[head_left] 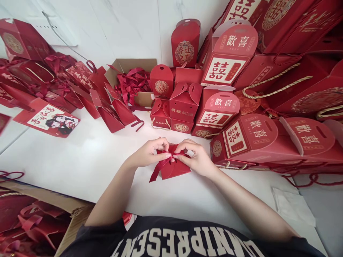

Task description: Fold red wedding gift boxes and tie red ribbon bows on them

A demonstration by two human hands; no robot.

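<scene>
A small red gift box (175,170) lies on the white table in front of me, with a dark red ribbon (158,170) across its top. My left hand (152,151) pinches the ribbon between thumb and fingers at the box's upper middle. From the other side, my right hand (195,156) also pinches the ribbon, its thumb tip close to the left one. One ribbon tail hangs off the box's left side onto the table. Fingers partly cover the ribbon's middle, so I cannot tell how it is looped there.
Behind the box stand stacked red gift boxes (184,101), with more on the right (249,137). A cardboard box (144,100) holds loose ribbons. Red bags (109,110) stand at the left, near a printed card bag (48,117). An open carton (77,217) sits at lower left.
</scene>
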